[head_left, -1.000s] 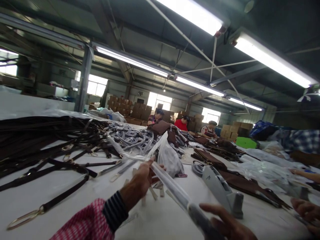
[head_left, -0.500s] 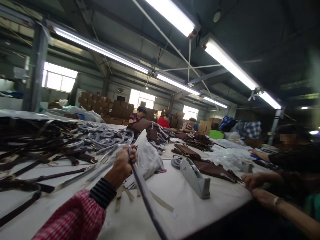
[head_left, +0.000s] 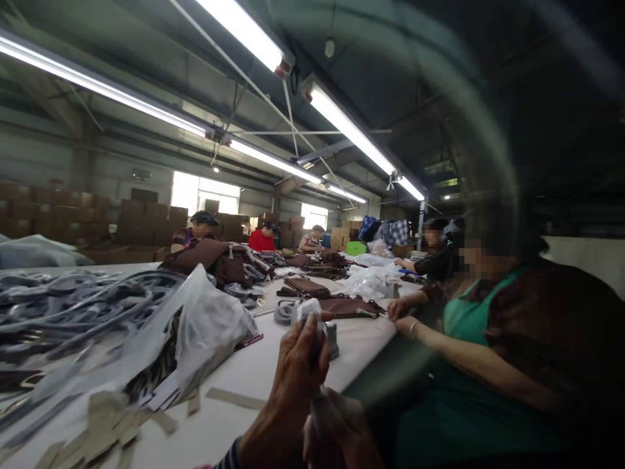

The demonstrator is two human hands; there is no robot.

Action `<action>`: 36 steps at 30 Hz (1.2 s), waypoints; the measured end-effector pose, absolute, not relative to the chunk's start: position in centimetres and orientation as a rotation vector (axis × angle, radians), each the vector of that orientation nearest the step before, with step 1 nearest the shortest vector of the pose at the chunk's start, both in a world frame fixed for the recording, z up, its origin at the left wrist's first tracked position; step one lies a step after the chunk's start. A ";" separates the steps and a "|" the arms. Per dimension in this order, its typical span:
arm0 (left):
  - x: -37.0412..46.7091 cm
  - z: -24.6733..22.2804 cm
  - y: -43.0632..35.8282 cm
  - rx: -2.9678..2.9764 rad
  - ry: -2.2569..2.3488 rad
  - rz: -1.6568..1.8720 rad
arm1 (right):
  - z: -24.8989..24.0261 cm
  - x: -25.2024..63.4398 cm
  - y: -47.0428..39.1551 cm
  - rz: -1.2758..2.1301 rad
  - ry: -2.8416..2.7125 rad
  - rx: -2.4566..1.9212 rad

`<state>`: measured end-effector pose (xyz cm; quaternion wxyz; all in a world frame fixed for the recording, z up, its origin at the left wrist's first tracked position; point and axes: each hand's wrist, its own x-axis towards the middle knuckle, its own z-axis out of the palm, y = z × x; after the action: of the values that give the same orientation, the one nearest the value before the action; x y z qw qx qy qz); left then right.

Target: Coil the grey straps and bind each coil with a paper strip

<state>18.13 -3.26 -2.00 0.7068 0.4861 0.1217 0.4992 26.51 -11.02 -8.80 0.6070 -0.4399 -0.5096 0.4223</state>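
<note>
My left hand (head_left: 295,361), raised over the table's front edge, is closed on a grey-wrapped strap (head_left: 308,307). The strap's upper part shows above my fingers in a pale bundle. Just below, my right hand (head_left: 349,423) is blurred, with its fingers closed around a lower grey length of the same wrapping. Behind my left hand a grey tape dispenser (head_left: 333,340) is mostly hidden. A coil of grey strap (head_left: 283,314) and a brown bag (head_left: 349,307) lie beyond it.
At left are piled grey-wrapped straps (head_left: 88,306), a white plastic bag (head_left: 212,326) and beige strips (head_left: 105,423). Brown bags (head_left: 205,257) are heaped farther back. A co-worker in a green apron (head_left: 469,309) stands close on the right, hands at the table edge. Others work beyond.
My view has swung right. My left hand has drawn the strap from the pile toward me, and the strap now appears bunched. My right hand has come into view at its lower part.
</note>
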 end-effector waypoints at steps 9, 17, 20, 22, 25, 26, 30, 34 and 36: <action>19.6 -4.2 -4.5 1.180 0.340 1.235 | -10.5 28.0 -10.4 0.948 -1.001 -0.994; 20.0 -7.7 -4.5 1.287 0.525 1.009 | -9.1 29.2 -9.0 0.993 -1.041 -1.041; 20.0 -9.1 -4.8 1.237 0.531 0.956 | -9.3 29.7 -8.8 1.024 -1.099 -1.041; 19.5 -9.2 -4.8 1.208 0.503 0.968 | -9.2 30.3 -9.1 0.961 -1.166 -1.076; 18.4 -8.3 -3.9 1.051 0.432 1.064 | -8.5 31.9 -10.0 0.780 -1.302 -1.187; 18.0 -7.8 -3.3 0.968 0.412 1.082 | -8.2 32.6 -10.3 0.737 -1.338 -1.230; 16.3 -6.2 -0.6 0.762 0.414 1.157 | -7.1 35.7 -11.7 0.703 -1.397 -1.353; 14.2 -5.8 0.8 0.851 0.531 1.185 | -6.5 38.1 -12.4 0.686 -1.433 -1.441; 13.1 -5.7 1.0 0.930 0.589 1.175 | -6.1 39.1 -12.4 0.648 -1.440 -1.481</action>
<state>13.10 1.00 -5.73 0.6929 0.4166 0.2636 0.5262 39.14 -12.41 -6.08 0.4692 -0.6039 -0.5876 0.2643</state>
